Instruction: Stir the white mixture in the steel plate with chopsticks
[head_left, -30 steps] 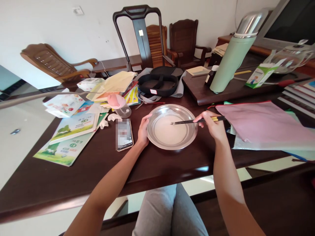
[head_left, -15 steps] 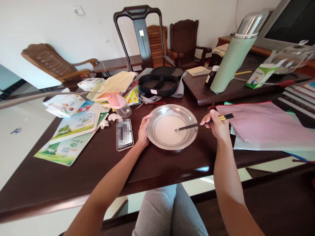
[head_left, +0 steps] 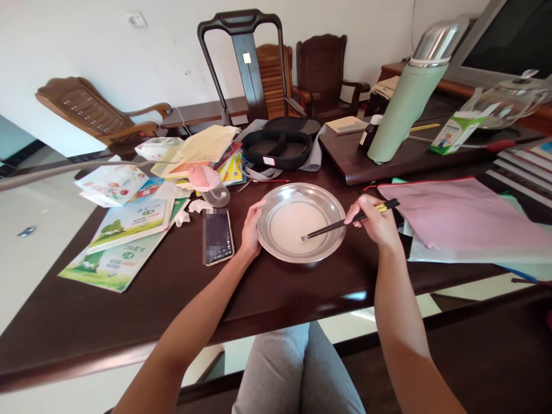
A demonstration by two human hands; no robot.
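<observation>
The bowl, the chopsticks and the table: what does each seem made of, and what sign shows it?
Bowl: polished metal, probably stainless steel, from its silvery, bright reflections.
Chopsticks: smooth and dark with a gold-coloured section; wood or plastic, I cannot tell.
Table: likely varnished wood, from its dark reddish-brown, glossy edge.

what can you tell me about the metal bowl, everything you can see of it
The metal bowl is round, wide and shallow, silvery and shiny like steel, with a broad rim and sloping sides. It sits upright on the dark table, right of the phone, and holds a pale, milky liquid. The left hand grips its left edge. The chopsticks in the right hand reach over its right rim, tips at the liquid; whether they touch the metal is unclear.
</observation>
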